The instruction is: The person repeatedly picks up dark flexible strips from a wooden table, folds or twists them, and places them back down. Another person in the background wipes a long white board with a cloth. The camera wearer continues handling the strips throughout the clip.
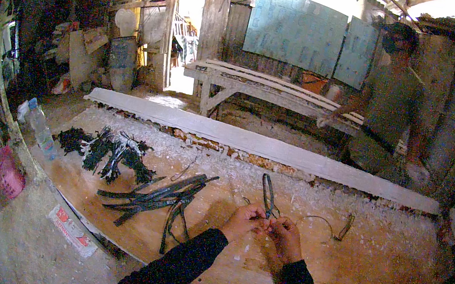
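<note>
A dark flat strip (268, 192), bent into a narrow loop, stands up from between my two hands over the wooden tabletop (225, 262). My left hand (245, 222) pinches the strip's lower end from one side. Close against it, my right hand (285, 239) pinches the same end with bent fingers. What exactly the fingertips are doing at the join is too small to make out. Left of my hands lies a loose pile of similar dark strips (155, 197). Beyond that pile are bundles of black and whitish strands (108, 151). A thin dark cord (344, 227) lies to the right.
A long pale board (251, 146) runs along the table's far edge, with whitish scraps beside it. At the left edge are a clear plastic bottle (42, 129) and a pink basket-like thing (9, 173). Another person (390, 103) stands at the far right near a wooden bench (260, 87).
</note>
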Demonstrator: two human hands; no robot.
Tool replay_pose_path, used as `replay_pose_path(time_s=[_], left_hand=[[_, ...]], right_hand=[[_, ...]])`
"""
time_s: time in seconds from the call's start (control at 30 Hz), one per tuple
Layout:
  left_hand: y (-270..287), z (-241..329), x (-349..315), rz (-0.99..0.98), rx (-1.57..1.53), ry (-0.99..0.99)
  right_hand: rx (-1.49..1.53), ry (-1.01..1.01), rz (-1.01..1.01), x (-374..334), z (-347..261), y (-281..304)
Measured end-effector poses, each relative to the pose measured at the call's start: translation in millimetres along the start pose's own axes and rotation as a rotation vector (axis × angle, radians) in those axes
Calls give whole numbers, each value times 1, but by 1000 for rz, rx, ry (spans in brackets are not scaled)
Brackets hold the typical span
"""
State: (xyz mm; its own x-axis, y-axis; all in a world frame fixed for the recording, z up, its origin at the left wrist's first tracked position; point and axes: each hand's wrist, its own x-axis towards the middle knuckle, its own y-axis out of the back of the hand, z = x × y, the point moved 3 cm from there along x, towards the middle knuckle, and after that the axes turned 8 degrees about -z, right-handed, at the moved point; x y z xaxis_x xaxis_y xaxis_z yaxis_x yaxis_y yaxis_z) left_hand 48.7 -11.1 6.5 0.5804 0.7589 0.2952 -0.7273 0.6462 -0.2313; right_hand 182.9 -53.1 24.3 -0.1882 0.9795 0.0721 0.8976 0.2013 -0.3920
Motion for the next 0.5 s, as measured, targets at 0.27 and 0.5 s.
replay_pose_path(time_s=[0.27, 0.5], left_hand=[[-1, 8, -1, 10, -1, -86], [0, 8, -1, -20, -115, -34]], right_hand=[[69, 49, -60, -13, -15, -20], [71, 57, -2, -18, -21, -24]])
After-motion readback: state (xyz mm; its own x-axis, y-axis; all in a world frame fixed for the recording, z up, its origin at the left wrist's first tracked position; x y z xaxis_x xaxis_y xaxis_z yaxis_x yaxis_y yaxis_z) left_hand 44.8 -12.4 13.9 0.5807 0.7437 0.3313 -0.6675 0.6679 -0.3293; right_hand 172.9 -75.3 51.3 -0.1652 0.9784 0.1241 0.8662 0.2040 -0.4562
